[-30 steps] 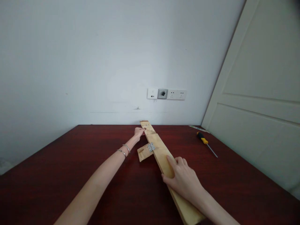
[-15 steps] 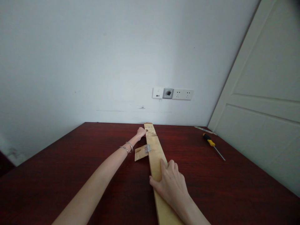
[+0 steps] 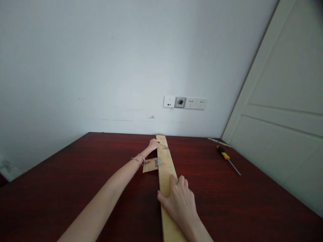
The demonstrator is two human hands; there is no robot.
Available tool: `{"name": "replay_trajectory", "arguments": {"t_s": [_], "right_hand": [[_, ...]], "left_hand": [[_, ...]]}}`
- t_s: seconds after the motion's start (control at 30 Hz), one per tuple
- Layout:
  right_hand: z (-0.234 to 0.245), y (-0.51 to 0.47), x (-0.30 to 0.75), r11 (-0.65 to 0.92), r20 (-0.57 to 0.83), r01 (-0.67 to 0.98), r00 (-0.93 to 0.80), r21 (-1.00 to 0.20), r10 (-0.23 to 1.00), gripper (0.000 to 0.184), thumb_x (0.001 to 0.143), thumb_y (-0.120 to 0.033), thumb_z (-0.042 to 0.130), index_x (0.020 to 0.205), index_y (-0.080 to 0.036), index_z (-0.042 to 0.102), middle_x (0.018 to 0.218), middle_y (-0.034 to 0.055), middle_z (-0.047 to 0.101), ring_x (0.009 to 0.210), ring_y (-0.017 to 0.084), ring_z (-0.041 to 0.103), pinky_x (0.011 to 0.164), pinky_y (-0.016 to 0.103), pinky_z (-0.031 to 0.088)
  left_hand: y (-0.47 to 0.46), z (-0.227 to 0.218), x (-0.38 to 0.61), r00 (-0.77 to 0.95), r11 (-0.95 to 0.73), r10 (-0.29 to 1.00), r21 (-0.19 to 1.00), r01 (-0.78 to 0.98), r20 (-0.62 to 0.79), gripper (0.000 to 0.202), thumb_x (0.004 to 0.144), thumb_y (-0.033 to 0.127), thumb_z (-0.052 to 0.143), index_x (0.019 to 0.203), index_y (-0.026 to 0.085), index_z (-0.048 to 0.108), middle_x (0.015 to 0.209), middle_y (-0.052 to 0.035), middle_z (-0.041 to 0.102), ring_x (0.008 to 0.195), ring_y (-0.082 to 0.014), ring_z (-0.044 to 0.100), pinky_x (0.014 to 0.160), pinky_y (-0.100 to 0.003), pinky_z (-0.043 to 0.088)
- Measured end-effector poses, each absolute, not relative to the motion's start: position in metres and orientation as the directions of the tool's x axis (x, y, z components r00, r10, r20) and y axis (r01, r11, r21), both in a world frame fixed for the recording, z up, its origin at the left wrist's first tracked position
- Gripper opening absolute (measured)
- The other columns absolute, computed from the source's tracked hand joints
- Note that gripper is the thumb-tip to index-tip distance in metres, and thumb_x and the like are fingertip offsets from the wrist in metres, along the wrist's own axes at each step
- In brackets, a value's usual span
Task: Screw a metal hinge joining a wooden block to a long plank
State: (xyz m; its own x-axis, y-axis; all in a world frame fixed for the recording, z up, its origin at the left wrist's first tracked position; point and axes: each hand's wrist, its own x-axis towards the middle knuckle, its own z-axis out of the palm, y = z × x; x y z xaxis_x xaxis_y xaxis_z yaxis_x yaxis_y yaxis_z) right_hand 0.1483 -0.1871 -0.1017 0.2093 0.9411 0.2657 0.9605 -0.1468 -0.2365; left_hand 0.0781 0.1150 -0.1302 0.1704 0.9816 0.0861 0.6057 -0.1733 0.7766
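Long pine board [image 3: 165, 174] lies flat on the table, running from near the far edge, centre of frame, down past the bottom of the frame. Pale, rough-sawn look, brown staining and grain marks toward the far end.

Right hand [image 3: 179, 201]: closed over the board's near section, fingers on top, thumb down at the left edge. Gripping it.

Left hand [image 3: 152, 145]: fingers curled, tips at the board's left edge near the far end. Touching it; can't tell if it's a firm grip. Two thin metal bracelets [image 3: 137, 159] on that wrist.

Small steel butt hinge [image 3: 158, 161] sits at the board's left edge, just below the left hand. Short wood offcut [image 3: 149, 166], rough and tan, lies against the hinge on the board's left side. Screws can't be made out at this size.

Table [image 3: 50, 188]: glossy dark red wood grain. Right side of the table: screwdriver [image 3: 223, 152], yellow-and-black handle, thin steel shaft. Beyond it, near the far corner, a narrow ruler-like strip [image 3: 218, 142].

Upper centre, white wall [image 3: 101, 67] carries a socket panel [image 3: 184, 103], with a grey module with a dark square. Any marks too small to read. Cream panelled door [image 3: 285, 67] at right.
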Motion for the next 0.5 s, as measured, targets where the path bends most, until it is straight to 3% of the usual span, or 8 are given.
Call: {"name": "replay_trajectory", "arguments": {"t_s": [0.3,0.5], "right_hand": [[-0.112,-0.184,0.145,-0.158,0.287,0.963,0.219,-0.220,0.933,0.038,0.075,-0.043,0.058,0.100,-0.014,0.060,0.092,0.0132,0.054,0.091,0.030,0.056,0.068,0.038,0.051],[-0.114,-0.184,0.143,-0.157,0.261,0.964,0.212,-0.216,0.942,0.040,0.076,-0.043,0.058,0.101,-0.013,0.060,0.094,0.0150,0.055,0.092,0.032,0.056,0.068,0.040,0.052]], "left_hand": [[0.117,-0.135,0.085,0.208,-0.226,0.971,0.755,0.615,0.121,0.008,0.078,0.011,0.062,0.075,0.008,0.069,0.081,-0.0117,0.071,0.088,-0.0233,0.065,0.070,-0.023,0.046],[0.123,-0.140,0.086,0.221,-0.222,0.970,0.737,0.638,0.101,0.020,0.089,0.031,0.059,0.091,0.011,0.064,0.092,-0.0036,0.066,0.085,-0.0173,0.064,0.077,-0.035,0.052]]}}
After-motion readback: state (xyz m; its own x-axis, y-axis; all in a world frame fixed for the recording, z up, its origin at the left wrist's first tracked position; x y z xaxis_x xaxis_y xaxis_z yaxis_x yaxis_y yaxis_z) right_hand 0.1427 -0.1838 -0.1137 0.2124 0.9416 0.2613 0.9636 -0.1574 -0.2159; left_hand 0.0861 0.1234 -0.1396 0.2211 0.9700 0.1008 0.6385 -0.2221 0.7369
